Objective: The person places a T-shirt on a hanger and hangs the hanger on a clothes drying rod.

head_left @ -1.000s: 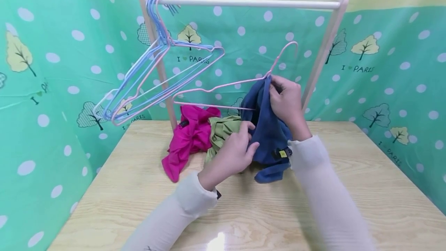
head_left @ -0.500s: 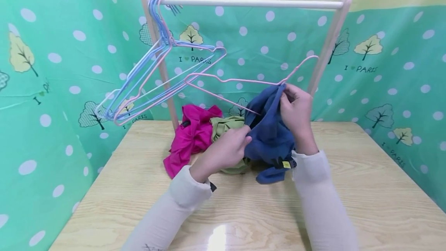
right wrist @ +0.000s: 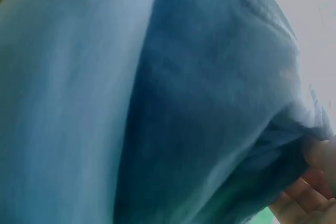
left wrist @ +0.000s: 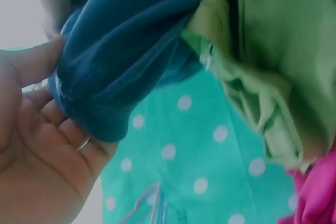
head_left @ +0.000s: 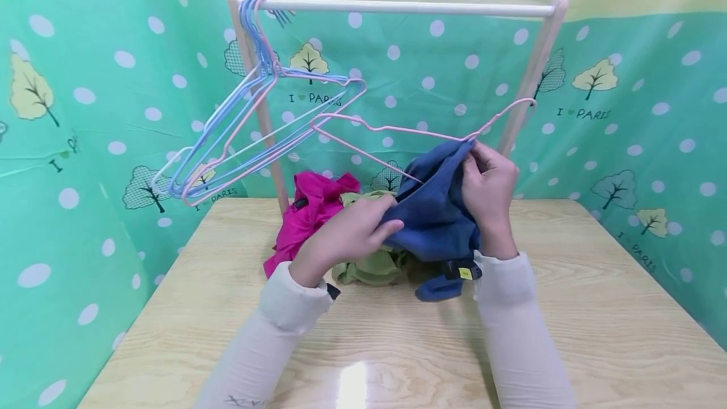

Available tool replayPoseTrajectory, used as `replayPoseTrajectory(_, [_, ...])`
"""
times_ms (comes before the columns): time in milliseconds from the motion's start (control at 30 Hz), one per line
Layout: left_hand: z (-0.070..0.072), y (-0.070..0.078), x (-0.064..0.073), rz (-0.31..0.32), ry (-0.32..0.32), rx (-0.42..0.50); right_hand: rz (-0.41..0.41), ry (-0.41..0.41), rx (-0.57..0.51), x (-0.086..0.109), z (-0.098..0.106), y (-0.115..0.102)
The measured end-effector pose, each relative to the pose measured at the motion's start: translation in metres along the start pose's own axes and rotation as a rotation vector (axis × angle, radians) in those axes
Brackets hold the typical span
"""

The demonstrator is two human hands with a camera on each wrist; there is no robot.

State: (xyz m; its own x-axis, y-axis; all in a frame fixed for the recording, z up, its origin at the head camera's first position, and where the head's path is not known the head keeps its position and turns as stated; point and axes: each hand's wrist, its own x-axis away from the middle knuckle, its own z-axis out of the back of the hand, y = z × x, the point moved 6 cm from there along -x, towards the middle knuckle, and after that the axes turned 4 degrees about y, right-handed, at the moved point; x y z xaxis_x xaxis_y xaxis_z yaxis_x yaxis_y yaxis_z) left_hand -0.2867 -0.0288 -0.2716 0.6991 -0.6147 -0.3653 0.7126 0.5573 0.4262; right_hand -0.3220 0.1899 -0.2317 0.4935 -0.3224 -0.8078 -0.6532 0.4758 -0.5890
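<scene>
A blue garment hangs between both hands, its lower part near the tabletop. My right hand pinches its upper edge beside the neck of a pink wire hanger. One half of that hanger sticks out to the left; the other is hidden inside the cloth. The hook points right, in front of the rack's right post. My left hand pinches the garment's left edge; thumb and fingers show on the cloth in the left wrist view. Blue fabric fills most of the right wrist view.
A clothes rack stands at the back. Several blue and pink hangers hang at its left end. A magenta garment and a green garment lie crumpled on the wooden table, behind and below my left hand.
My left hand has closed on the garment's edge and drawn it left. My right hand has shifted right and slightly down, and the hanger has tilted with its hook swinging right.
</scene>
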Motion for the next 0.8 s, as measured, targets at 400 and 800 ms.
replayPoseTrajectory(400, [0.051,-0.02,0.008,-0.037,0.259,-0.044,0.034,0.075,0.059,0.002,0.002,0.0])
replayPoseTrajectory(800, [0.086,-0.022,0.027,-0.148,0.528,-0.043,0.167,0.141,0.121,0.004,0.001,0.0])
